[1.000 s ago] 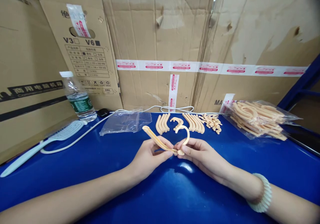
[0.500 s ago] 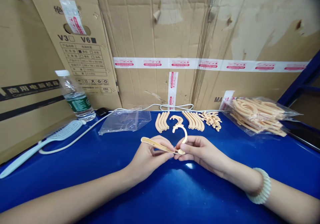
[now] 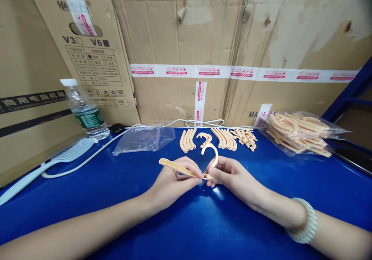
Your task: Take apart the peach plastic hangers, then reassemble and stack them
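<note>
Hook (image 3: 216, 157), one, cream, curve open to the left: gripped near its lower end by the right hand (image 3: 229, 176), above a pale ribbed band (image 3: 311, 219) on that forearm. Strip (image 3: 174, 166), one, cream, long and hollow-faced: pinched by the left hand (image 3: 174, 186), its outer end raised to the left, its inner end at the foot of the hook. Both hands sit close together, each in a narrow hold, above the blue, glossy worktop (image 3: 186, 229). Fingertips crowd the meeting point, so from my remote seat I cannot tell whether the two pieces are joined or merely touching.

Further stock on the worktop, which I list from left to right: pale blue hairbrush (image 3: 72, 151); bottle (image 3: 90, 118), white cap, green label; clear bag (image 3: 143, 138), lying flat; first row of curved strips (image 3: 188, 140); cluster of hooks (image 3: 207, 137); second row of curved strips (image 3: 225, 139); heap of small pieces (image 3: 245, 138); packed bags (image 3: 296, 134) of cream parts. Behind these I log upright cardboard (image 3: 174, 35), crossed by printed tape (image 3: 247, 73).
</note>
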Demonstrator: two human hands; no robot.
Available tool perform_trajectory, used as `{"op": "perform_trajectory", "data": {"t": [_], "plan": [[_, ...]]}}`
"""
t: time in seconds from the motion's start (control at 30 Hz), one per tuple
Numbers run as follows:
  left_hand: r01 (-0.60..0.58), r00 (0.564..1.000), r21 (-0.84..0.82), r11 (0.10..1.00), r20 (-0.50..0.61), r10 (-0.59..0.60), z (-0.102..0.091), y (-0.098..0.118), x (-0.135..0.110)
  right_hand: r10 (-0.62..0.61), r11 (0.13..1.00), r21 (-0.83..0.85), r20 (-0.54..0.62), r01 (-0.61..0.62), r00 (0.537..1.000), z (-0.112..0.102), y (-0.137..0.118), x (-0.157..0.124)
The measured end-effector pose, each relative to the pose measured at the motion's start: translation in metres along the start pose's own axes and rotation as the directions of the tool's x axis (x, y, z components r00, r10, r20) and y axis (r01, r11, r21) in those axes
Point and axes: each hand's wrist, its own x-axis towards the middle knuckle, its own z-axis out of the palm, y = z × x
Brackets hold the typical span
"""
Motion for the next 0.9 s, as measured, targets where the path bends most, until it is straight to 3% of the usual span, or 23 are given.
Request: {"op": "perform_trajectory", "data": {"t": [0.63,0.9], "plan": [[0.062,0.998,-0.037,0.997,0.029,-0.06,0.0049,-0.0001,-0.0016,-0.1,0.96,-0.265,-0.036,0.087,0.994,0.0077,0.0056,-0.0028],[0.166,0.985,-0.065,0.984,-0.044,-0.169,0.0041,-0.0005,0.0018,-0.169,0.958,-0.237,-0.008,0.162,0.986,0.0072,0.0071,-0.0023]]}}
